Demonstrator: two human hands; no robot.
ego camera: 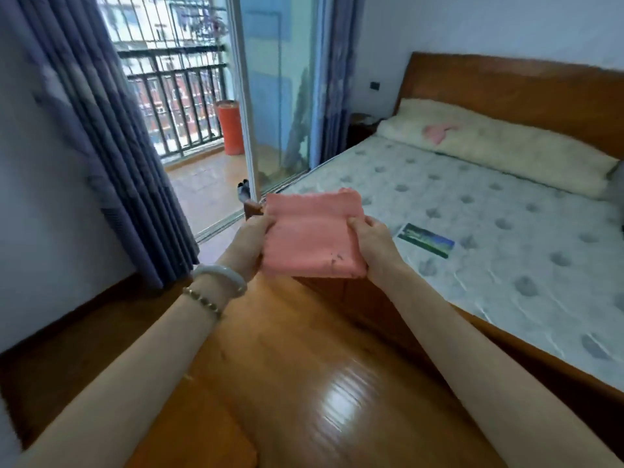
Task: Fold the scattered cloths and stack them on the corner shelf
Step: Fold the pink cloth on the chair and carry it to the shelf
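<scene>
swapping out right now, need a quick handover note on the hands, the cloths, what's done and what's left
Left hand grips the left edge of the folded cloth, and the right hand grips its right edge. The pink cloth is held in the air by the foot corner of the bed.
A second cloth, also pink, lies unfolded on the pillow.
Done: the held cloth looks folded.
Left: take it to the shelf, which is not in view, then fetch, fold and stack the second cloth.
</scene>
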